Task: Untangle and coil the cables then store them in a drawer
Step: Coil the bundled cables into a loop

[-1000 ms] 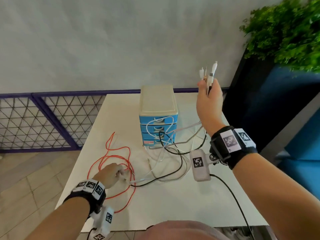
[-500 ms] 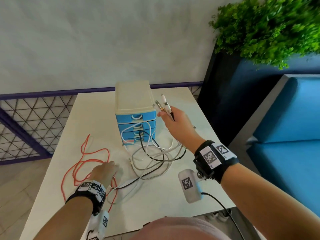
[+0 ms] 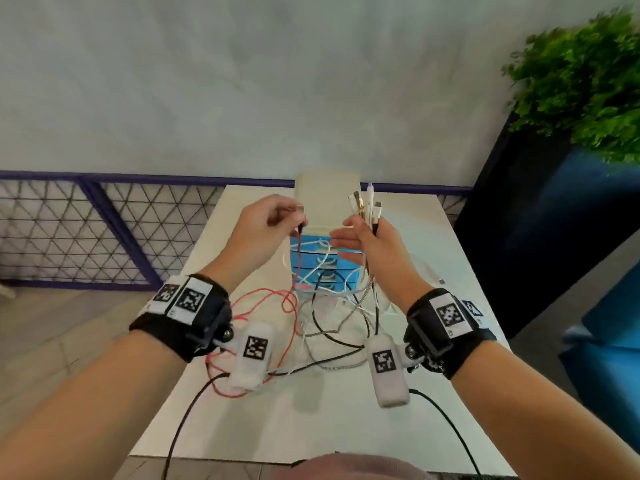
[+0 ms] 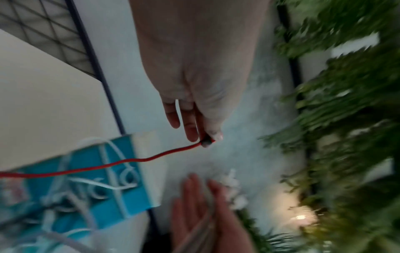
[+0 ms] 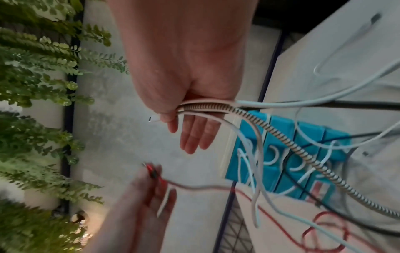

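Observation:
My left hand (image 3: 270,220) is raised in front of the drawer unit and pinches the plug end of the red cable (image 4: 164,154) between thumb and fingertips. The red cable (image 3: 273,306) trails down in loops onto the table. My right hand (image 3: 363,237) holds up a bundle of cable ends (image 3: 369,206), white, black and braided, under the thumb against the palm, with the other fingers stretched out. The braided cable (image 5: 281,135) and white cables (image 5: 314,102) hang from it in a tangle (image 3: 339,317) before the blue drawer unit (image 3: 322,251). All its drawers are shut.
The white table (image 3: 311,427) is narrow, with a floor drop on the left and a dark blue planter (image 3: 540,220) with a green plant (image 3: 581,77) on the right. A purple mesh railing (image 3: 104,230) runs behind. Black camera leads hang off the front edge.
My left hand has risen from the table with the red cable's end. My right hand has come in nearer the left with the bundle of plugs. My head turned back left.

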The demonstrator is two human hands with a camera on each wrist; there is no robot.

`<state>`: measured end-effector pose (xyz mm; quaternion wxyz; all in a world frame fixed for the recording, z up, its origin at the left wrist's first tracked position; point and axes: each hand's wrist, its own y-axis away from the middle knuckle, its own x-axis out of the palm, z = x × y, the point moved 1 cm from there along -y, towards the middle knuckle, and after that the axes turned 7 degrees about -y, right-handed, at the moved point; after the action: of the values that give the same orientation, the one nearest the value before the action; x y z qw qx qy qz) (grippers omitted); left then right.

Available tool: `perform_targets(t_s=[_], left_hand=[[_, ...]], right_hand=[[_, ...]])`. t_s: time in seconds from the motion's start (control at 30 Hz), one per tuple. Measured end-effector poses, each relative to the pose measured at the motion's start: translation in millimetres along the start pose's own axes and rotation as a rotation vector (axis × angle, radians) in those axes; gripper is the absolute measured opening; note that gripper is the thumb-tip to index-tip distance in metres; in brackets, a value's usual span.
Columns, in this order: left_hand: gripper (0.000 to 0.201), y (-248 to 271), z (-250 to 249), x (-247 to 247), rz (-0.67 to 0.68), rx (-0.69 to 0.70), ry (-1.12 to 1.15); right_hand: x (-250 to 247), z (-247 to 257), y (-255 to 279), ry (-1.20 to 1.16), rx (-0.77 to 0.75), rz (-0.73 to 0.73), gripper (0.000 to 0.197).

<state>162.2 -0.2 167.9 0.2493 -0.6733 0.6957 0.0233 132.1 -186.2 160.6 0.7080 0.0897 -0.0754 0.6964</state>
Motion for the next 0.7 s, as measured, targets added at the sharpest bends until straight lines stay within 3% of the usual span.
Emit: perform_targets(t_s=[0.1, 0.2, 0.27, 0.37, 0.5, 0.6, 0.67, 0.7], left_hand=[[0.011, -8, -44, -2, -0.003, 0.085, 0.009], [0.01, -9, -56, -1, -0.033, 0.107, -0.077], [0.006, -8, -58, -1, -0.069, 0.069, -0.032], [0.026, -1, -58, 7, -0.085, -0.094, 0.211], [0.054, 16, -62, 31, 0.206, -0.238, 0.374], [0.074, 31, -57, 36, 0.483, -0.256, 0.298], [0.068, 43, -51, 37, 0.694, -0.313, 0.296], [0.061, 48, -51, 38, 0.727, -0.345, 0.312]], right_hand=[[24, 5, 0, -0.096, -0.036, 0.08, 0.022], [41, 13, 0, -0.133, -0.091, 0.136, 0.029], [48, 18, 0, -0.126, -0.137, 0.131, 0.028], [54, 21, 0, -0.171, -0.166, 0.122, 0.029], [61, 26, 1, -0.193, -0.15, 0.025, 0.031], [59, 34, -3, -0.366, -0.112, 0.024, 0.029], [52, 38, -9, -0.436, -0.091, 0.061, 0.029], [47, 38, -12, -0.458, -0.067, 0.075, 0.029]])
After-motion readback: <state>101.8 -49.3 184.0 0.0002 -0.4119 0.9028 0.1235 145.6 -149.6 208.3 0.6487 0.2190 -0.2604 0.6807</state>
